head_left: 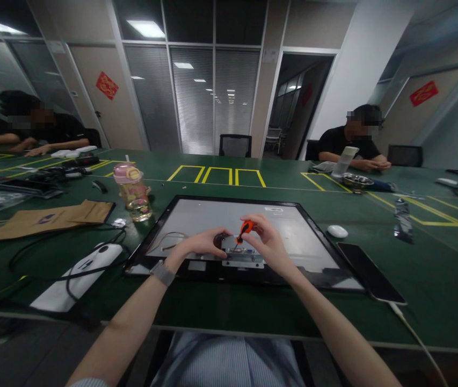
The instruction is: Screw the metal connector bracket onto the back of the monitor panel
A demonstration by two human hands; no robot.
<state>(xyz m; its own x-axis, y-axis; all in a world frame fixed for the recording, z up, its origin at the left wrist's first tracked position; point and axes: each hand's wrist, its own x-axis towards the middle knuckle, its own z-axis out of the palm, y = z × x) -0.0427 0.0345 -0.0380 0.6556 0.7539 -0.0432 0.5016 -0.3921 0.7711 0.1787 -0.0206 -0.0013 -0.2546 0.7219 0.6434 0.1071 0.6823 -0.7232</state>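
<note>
A flat display panel [305, 236] with a black frame lies on the table, its grey back facing up. Near the panel's close edge sits a metal bracket [242, 263] with a blue connector port on it. My right hand [267, 236] grips a red and black screwdriver [246, 228], its shaft slanting down to the bracket. Curled at the bracket's left end is my left hand [204, 243], thumb and finger around a dark rounded piece [220, 240] whose kind I cannot make out. A thin cable [168, 235] lies on the panel left of that hand.
Left of the panel are a pink-lidded bottle [132, 191], a brown paper bag [51, 219] and a white power strip [78, 277] with black cables. On the right lie a phone [369, 271] with its cable and a white mouse [337, 231]. Other people sit across the table.
</note>
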